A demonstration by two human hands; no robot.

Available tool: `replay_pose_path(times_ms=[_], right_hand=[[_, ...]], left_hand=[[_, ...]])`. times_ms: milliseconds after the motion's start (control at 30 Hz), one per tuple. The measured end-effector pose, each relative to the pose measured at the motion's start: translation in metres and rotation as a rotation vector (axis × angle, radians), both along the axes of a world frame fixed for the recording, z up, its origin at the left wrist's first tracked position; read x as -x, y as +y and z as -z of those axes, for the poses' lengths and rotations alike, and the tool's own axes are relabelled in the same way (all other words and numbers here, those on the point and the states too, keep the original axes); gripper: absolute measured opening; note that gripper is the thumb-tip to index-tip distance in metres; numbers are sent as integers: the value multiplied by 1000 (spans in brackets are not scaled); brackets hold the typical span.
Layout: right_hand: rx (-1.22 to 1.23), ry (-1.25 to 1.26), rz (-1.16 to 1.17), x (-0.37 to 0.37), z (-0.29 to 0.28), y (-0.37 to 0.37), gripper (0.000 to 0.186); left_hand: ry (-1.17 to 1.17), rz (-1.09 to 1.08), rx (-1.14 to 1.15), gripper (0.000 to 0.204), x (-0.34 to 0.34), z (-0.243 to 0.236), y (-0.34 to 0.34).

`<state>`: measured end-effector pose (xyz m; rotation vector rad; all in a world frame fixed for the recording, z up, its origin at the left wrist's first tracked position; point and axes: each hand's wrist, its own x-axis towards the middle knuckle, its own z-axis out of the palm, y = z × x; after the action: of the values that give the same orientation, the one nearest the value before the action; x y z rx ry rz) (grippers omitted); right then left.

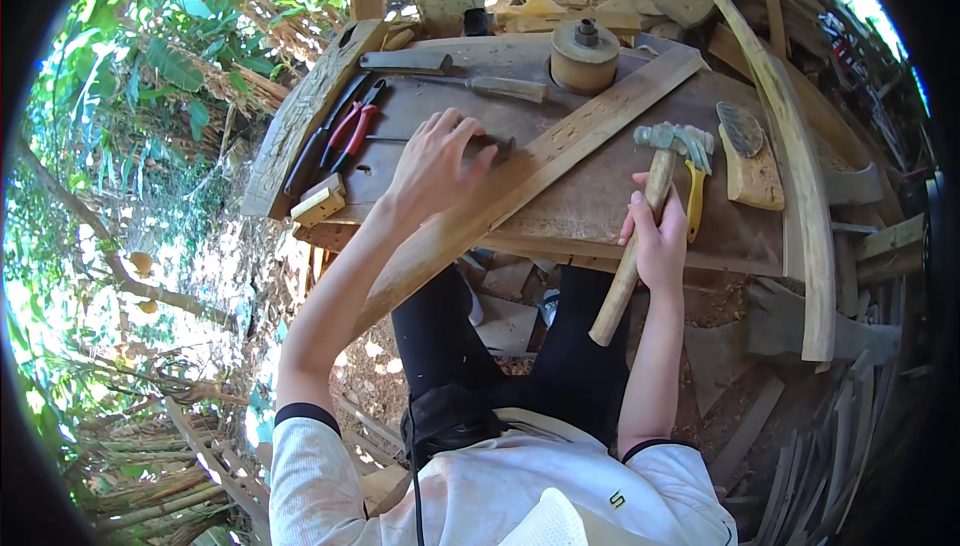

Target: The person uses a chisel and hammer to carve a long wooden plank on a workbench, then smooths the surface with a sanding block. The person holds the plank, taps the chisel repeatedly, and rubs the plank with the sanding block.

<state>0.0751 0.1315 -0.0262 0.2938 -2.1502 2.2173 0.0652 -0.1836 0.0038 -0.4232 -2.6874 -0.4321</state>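
Note:
My right hand (658, 243) is wrapped round the wooden handle of a hammer (630, 281), whose worn metal head points away from me over the table's right side. My left hand (436, 161) hovers low over the table, fingers loosely bent and apart, beside the dark end of a tool (500, 146). A thin dark rod (388, 139) shows on the other side of that hand; whether both belong to one tool is hidden. A long wooden plank (590, 126) with small notches lies diagonally across the table, its near end passing under my left forearm.
On the brown work table (560, 201) lie red-handled pliers (352, 131), a wood-handled chisel (508, 89), a flat metal blade (405, 62), a small wood block (320, 202) and a round wooden piece (584, 58). A yellow-handled tool (695, 204) is near the hammer; a curved pole (790, 146) stands right.

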Motion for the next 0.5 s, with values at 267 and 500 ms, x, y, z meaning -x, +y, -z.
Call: replay_pose_path(times_ms=[267, 500], right_hand=[[-105, 57, -59, -3, 0, 0, 25], [-120, 44, -49, -3, -1, 5, 26]], left_hand=[[154, -9, 13, 26, 86, 9, 25], [1, -54, 122, 30, 81, -6, 43]])
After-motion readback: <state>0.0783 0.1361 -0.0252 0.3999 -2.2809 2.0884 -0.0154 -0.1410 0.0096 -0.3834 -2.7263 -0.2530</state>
